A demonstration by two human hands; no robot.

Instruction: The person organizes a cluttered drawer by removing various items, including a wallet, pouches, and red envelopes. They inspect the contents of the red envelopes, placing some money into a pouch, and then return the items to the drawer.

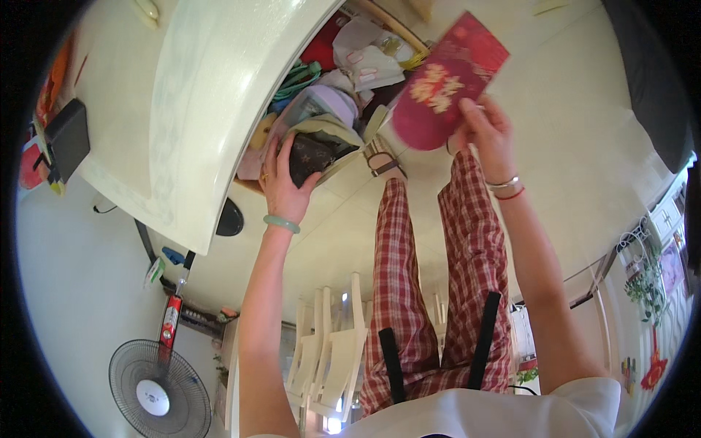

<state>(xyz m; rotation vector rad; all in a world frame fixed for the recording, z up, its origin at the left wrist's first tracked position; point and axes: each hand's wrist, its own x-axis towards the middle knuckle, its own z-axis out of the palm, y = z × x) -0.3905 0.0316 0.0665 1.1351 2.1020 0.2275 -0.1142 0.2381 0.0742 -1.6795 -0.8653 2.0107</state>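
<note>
My right hand [485, 139] pinches a red envelope [456, 73] with gold characters and a rounded maroon end, raised at the upper right of the packed storage space. My left hand [285, 182] reaches into that storage space, thumb and fingers curved around a dark patterned pouch [310, 157]. An olive cloth bag [339, 133] lies open around the pouch. Beside it are a pale lilac item [332, 102], green straps [298, 79] and crumpled white plastic packaging [369, 62]. Whether the storage space is a drawer or a box is hard to tell.
Glossy white furniture [197, 95] with a curved edge borders the storage space on the left. My sandalled foot [385, 162] stands close to it on pale floor tiles. A standing fan [157, 394] and white chairs [332, 358] are toward the bottom. A black object [69, 139] sits at far left.
</note>
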